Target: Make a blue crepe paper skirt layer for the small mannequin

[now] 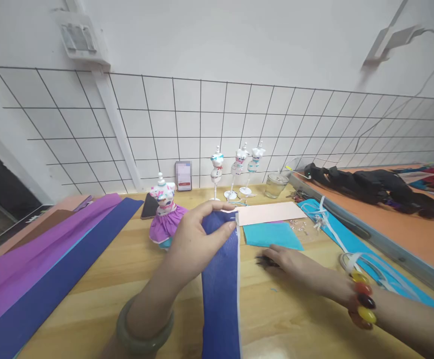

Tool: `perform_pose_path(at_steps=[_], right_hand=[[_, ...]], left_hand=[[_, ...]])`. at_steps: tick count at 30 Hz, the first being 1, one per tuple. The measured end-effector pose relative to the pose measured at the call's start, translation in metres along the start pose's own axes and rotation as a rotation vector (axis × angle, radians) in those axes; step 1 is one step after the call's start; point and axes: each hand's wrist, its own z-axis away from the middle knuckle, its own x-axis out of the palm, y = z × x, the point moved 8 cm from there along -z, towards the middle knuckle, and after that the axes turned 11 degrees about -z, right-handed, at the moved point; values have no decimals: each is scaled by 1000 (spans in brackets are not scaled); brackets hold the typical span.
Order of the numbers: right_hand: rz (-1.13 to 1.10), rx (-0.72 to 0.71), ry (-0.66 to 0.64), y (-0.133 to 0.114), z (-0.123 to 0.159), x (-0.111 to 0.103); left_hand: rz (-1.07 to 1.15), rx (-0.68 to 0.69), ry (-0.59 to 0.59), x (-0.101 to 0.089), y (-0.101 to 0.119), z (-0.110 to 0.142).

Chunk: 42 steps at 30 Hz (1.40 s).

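My left hand (198, 239) pinches the top end of a long dark blue strip (220, 294) between thumb and fingers. The strip looks like crepe paper or thin fabric, has a white right edge and runs down toward me. On the table to the right, my right hand (288, 262) has its fingers closed over a small dark object (265, 261), too blurred to name. Just beyond that hand lie a turquoise piece (271, 235) and a pale pink strip (273, 213). Left of my left hand stands a mini dress form (162, 194) in a purple skirt (166, 223).
Three bare mini dress forms (217, 167) stand at the back beside a glass jar (277, 184). A phone (183, 176) leans on the wall. Purple sheets (52, 249) lie left. At right are blue material (336, 232), white ribbon, small beads (299, 227) and a metal-edged orange surface (370, 224).
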Motion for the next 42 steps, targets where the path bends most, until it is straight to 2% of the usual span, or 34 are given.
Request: perform_pose_path(at_steps=[3,6,8,9,11,13,15,18,20,23,25,29,33,37,42], right_hand=[[10,-18,58,10,20,1],[-135,-38,125,-5,28,-8],[-431,16,133,-27,28,-9],[-628,32,84,-44,26,-5],[-942,-27,-39,-85,18,3],[-1138,-53,-116,-115,9,8],[-1227,-27,-104,-123,0,7],[-1237,42,88,-108,-6,-16],[-1239,71,218,-94,-4,-38],[-1216,71,334,-82,3,-66],[-1165,49,427,-77,10,-80],[-1130,12,587,-65,22,-90],[-1186,-20,675,-49,29,-90],[-1283,-24,698,-35,35,-93],[-1389,5,656,-25,43,-91]], left_hand=[[17,6,-15,5,-3,-1],[29,8,-39,13,-6,-1],[42,21,-54,18,-6,-1],[50,27,-62,21,-6,-1],[68,35,-78,27,-6,-1],[112,16,-95,33,-9,-1],[227,-42,-98,38,-15,0],[543,-159,-167,56,-23,4],[733,-228,-291,77,-22,10],[884,-299,-475,106,-15,22],[939,-317,-523,119,-10,29],[915,-353,-477,135,-9,46],[759,-442,-582,159,-12,80],[676,-511,-651,172,-14,115],[667,-597,-697,171,-19,147]])
